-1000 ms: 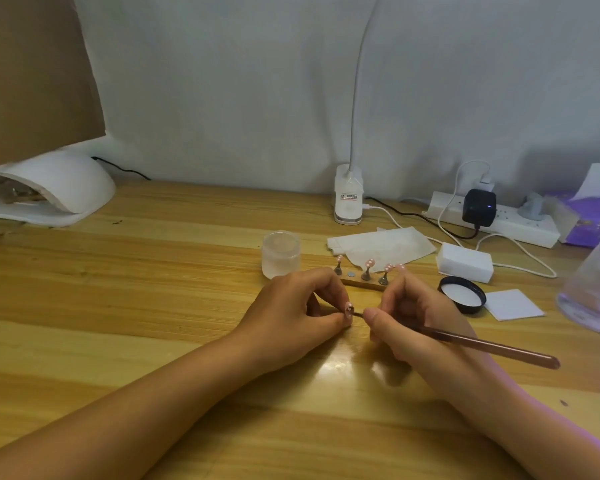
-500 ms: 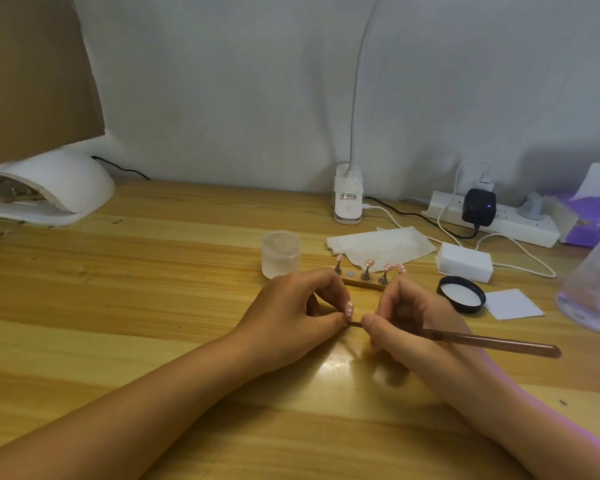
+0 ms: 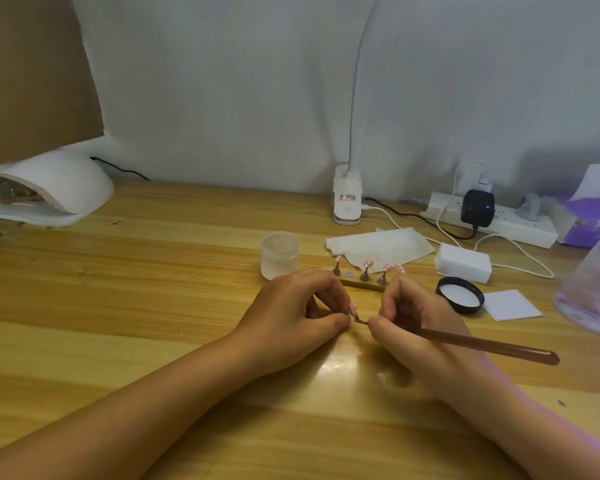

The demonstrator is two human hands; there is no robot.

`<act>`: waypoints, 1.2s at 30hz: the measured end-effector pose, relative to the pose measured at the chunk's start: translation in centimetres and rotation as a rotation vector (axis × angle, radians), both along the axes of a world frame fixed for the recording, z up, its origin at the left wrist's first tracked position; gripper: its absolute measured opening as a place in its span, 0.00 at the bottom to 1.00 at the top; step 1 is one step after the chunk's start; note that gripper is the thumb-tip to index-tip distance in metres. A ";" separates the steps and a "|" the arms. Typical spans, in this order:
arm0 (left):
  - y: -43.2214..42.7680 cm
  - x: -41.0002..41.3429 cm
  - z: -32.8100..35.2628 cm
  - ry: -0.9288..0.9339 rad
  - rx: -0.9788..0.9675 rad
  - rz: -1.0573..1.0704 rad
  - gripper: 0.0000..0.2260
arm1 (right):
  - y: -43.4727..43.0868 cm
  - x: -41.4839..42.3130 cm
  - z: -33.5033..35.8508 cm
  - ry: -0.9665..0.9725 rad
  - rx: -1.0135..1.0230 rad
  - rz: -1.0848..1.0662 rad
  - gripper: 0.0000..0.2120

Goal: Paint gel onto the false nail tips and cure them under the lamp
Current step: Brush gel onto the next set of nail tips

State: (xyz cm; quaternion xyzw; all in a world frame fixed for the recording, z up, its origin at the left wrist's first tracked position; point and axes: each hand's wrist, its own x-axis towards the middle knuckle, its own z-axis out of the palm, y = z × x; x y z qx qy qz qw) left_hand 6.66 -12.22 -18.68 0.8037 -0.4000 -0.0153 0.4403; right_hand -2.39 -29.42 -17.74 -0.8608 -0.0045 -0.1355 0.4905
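Observation:
My left hand (image 3: 291,317) pinches a small stand with a pink false nail tip (image 3: 353,309) between thumb and fingers, low over the wooden table. My right hand (image 3: 420,327) grips a brown brush (image 3: 482,344), whose tip touches the held nail from the right. Just behind my hands lies a wooden holder strip (image 3: 359,283) with several pink nail tips on little stands (image 3: 368,268). An open frosted gel jar (image 3: 280,255) stands left of the strip. The white curing lamp (image 3: 54,187) sits at the far left of the table.
The jar's black lid (image 3: 459,294) and a white paper square (image 3: 511,304) lie right of my hands. Behind are a tissue (image 3: 378,247), a white block (image 3: 463,263), a desk lamp base (image 3: 347,199), a power strip (image 3: 499,223) with cables, and a clear bottle (image 3: 593,289) at the right edge.
The brush tip has slid a little lower against the held nail and the handle has tilted slightly. Both hands stay in the same spot.

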 end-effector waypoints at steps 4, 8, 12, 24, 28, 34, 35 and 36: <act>0.0 -0.1 0.1 0.010 -0.008 -0.004 0.04 | -0.2 0.0 0.1 -0.018 0.117 -0.036 0.08; 0.0 -0.1 0.1 0.005 0.001 0.003 0.04 | -0.1 0.0 0.0 -0.019 0.097 -0.016 0.07; 0.0 -0.1 0.2 0.004 0.006 0.008 0.04 | 0.0 0.0 0.1 0.002 -0.002 0.008 0.09; 0.0 -0.1 0.1 0.027 -0.017 0.003 0.05 | 0.0 0.1 0.2 -0.024 0.135 0.046 0.07; 0.0 -0.1 0.1 0.008 -0.006 0.003 0.05 | -0.1 0.1 0.0 -0.013 0.022 0.032 0.09; 0.1 -0.2 0.2 0.027 -0.029 -0.007 0.06 | -0.1 0.0 0.0 -0.031 0.240 -0.017 0.08; 0.1 -0.2 0.2 0.028 -0.028 -0.010 0.06 | 0.0 -0.1 0.1 -0.041 0.301 -0.021 0.08; 0.1 -0.2 0.2 0.030 -0.029 -0.014 0.06 | 0.1 -0.1 0.1 -0.051 0.334 -0.023 0.08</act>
